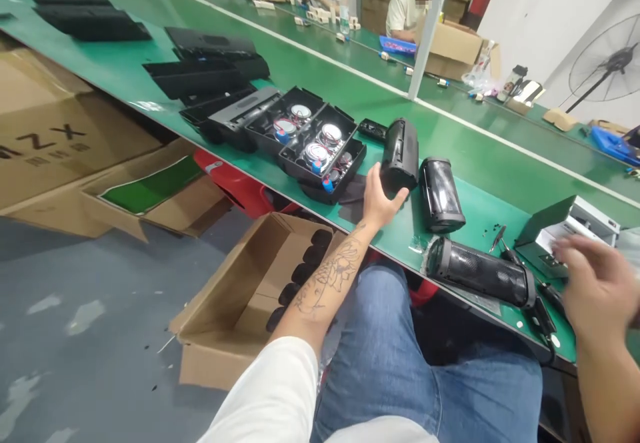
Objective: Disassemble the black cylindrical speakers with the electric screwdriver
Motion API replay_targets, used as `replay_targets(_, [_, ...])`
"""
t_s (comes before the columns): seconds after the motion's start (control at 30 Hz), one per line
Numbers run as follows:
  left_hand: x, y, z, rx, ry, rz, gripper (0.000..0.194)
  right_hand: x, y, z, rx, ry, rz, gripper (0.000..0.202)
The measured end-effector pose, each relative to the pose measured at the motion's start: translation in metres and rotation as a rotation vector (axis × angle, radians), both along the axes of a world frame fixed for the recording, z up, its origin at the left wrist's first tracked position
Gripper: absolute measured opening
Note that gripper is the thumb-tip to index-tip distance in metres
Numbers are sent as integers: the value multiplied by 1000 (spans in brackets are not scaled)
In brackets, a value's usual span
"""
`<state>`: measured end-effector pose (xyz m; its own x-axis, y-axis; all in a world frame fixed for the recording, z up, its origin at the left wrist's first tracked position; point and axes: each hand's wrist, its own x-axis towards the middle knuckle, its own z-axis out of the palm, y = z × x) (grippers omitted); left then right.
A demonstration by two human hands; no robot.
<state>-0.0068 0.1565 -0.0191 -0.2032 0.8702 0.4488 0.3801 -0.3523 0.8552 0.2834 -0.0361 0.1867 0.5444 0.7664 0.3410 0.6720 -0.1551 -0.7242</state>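
Observation:
My left hand (383, 200) grips the near end of a black speaker (400, 153) standing on the green table, thumb on one side and fingers on the other. Just right of it stands a second black speaker (441, 193) with a shiny mesh front. A third speaker (483, 273) lies on its side near the table edge. My right hand (597, 280) is smeared by motion in front of a grey metal box (567, 233); whether its fingers hold anything is not visible. Left of my left hand, opened speaker housings (323, 150) show round drivers, wires and blue connectors.
More black housings (215, 63) lie along the table to the left. Below the edge stands an open carton (225, 296) with black round parts, beside a red stool (240, 186). A screwdriver-like tool (509, 253) and cables lie near the metal box. Co-workers sit at another table behind.

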Motion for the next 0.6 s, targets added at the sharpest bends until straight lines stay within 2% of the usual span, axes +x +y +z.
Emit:
replay_targets(0.1, [12, -3, 4, 2, -7, -26, 112, -51, 86, 19, -217, -84, 327, 59])
replay_targets(0.17, [17, -8, 3, 19, -7, -35, 104, -85, 150, 25, -357, -258, 513, 58])
replay_targets(0.23, [21, -13, 2, 44, -18, -36, 87, -121, 213, 28, -420, -354, 579, 59])
replay_targets(0.3, [24, -17, 1, 68, -43, -33, 71, -154, 271, 26, -487, -429, 590, 57])
replay_targets(0.43, [28, -27, 3, 97, -54, -20, 60, -209, 363, 7, -559, -597, 654, 62])
replay_targets(0.5, [30, -35, 7, 91, -6, -17, 62, -230, 395, -10, -610, -682, 692, 60])
replay_targets(0.6, [33, -40, 14, 43, 50, -37, 72, -253, 428, -36, -711, -763, 726, 44])
